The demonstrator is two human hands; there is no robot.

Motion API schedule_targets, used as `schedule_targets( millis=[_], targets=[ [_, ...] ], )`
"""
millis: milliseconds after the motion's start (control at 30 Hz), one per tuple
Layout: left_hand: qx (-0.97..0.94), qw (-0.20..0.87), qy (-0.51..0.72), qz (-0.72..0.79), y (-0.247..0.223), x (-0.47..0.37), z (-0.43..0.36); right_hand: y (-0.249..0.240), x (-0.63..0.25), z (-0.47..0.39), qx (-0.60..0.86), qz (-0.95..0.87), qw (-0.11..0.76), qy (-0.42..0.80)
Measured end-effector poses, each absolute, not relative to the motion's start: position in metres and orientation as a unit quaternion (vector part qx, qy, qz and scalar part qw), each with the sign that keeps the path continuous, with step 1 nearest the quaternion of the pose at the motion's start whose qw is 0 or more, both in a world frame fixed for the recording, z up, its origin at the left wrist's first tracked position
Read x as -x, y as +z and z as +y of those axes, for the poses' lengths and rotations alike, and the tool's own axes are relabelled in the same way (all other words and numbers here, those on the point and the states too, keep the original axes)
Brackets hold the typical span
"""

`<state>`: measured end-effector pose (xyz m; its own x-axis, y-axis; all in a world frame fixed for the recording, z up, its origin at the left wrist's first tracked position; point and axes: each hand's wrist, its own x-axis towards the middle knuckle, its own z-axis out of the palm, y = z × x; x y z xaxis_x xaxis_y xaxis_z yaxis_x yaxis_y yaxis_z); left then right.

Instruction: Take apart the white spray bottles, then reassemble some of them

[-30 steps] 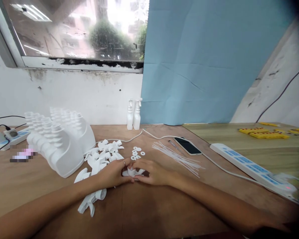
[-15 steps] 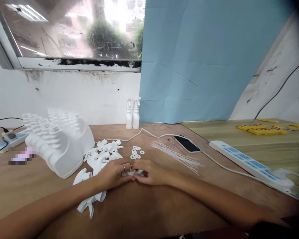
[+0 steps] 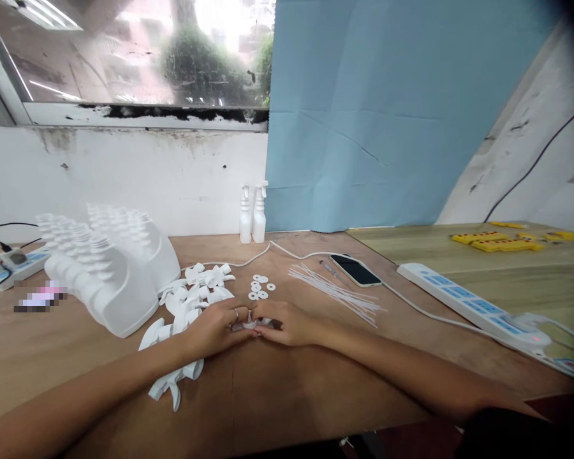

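Blue curtain [image 3: 363, 121] fills the upper middle to upper right; your wooden tabletop [image 3: 310, 395] spans the lower frame. Window [image 3: 115, 64] upper left. Close-packed white bottles [image 3: 138, 306], ribbed necks upward, at middle left. Power strip [image 3: 473, 307] right of centre, slanting down rightward. Loose pile of white trigger sprayer heads [image 3: 198, 296] left of centre, some lying just beyond and below your left forearm.

Your left hand [image 3: 215, 328] and right hand [image 3: 289, 324] meet at lower centre, fingers curled, thumbs close together, both gripping one white plastic part [image 3: 249, 325]. Most of it is hidden; exact type can't be told.

Fanned thin white tubes [image 3: 335, 294] right of centre, phone [image 3: 356, 270] just beyond. Two spray bottles [image 3: 259, 220] upright, upper centre, side by side. Smallest: flat white washers [image 3: 256, 287], clustered just above your fingertips.
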<state>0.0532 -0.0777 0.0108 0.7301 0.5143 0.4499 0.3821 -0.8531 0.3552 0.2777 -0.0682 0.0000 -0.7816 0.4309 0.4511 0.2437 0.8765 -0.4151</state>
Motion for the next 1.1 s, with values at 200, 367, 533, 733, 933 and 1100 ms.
schedule_targets(
  millis=[200,367,533,733,933,1100],
  targets=[
    [-0.921,0.136,0.265,0.252,0.013,-0.053,-0.079,-0.001,-0.275,-0.065,0.171,-0.929,0.285,0.165],
    [-0.922,0.140,0.256,0.256,0.014,-0.054,-0.079,0.002,-0.275,-0.068,0.163,-0.934,0.277,0.156],
    [-0.911,0.152,0.238,0.301,0.013,-0.055,-0.080,0.003,-0.279,-0.071,0.159,-0.942,0.260,0.141],
    [-0.901,0.156,0.199,0.352,0.015,-0.056,-0.082,0.014,-0.292,-0.067,0.144,-0.937,0.315,0.046],
    [-0.902,0.170,0.189,0.349,0.017,-0.055,-0.082,0.048,-0.327,-0.039,0.345,-0.891,0.291,-0.050],
    [-0.901,0.160,0.196,0.351,0.015,-0.055,-0.082,0.050,-0.375,-0.004,0.550,-0.820,0.125,0.099]
  ],
)
